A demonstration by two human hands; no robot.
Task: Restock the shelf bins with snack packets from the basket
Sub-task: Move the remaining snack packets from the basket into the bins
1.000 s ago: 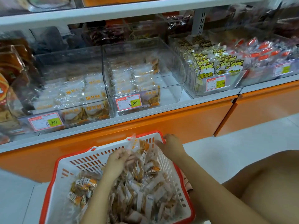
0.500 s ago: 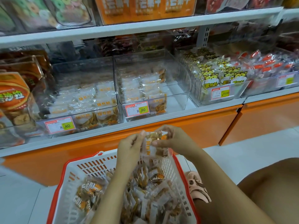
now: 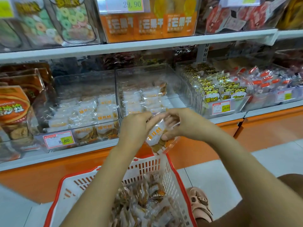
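A white plastic basket (image 3: 78,185) with a red rim stands on the floor below me, filled with several clear snack packets (image 3: 144,203). Both hands are raised in front of the lower shelf. My left hand (image 3: 134,128) and my right hand (image 3: 182,123) together grip a small bunch of clear snack packets (image 3: 156,136) with orange print. Just behind the hands is a clear shelf bin (image 3: 152,92), partly filled with the same packets. A second clear bin (image 3: 85,108) to its left holds more of them.
An orange shelf base (image 3: 196,153) runs under the bins. Further bins hold cat-print packets (image 3: 218,89) and red sausage packets (image 3: 268,81) on the right. An upper shelf (image 3: 147,45) carries orange boxes. My sandalled foot (image 3: 199,203) is right of the basket.
Both hands rose out of the basket with packets and moved up to the front of the middle bin. The view tilted upward, showing the upper shelf.
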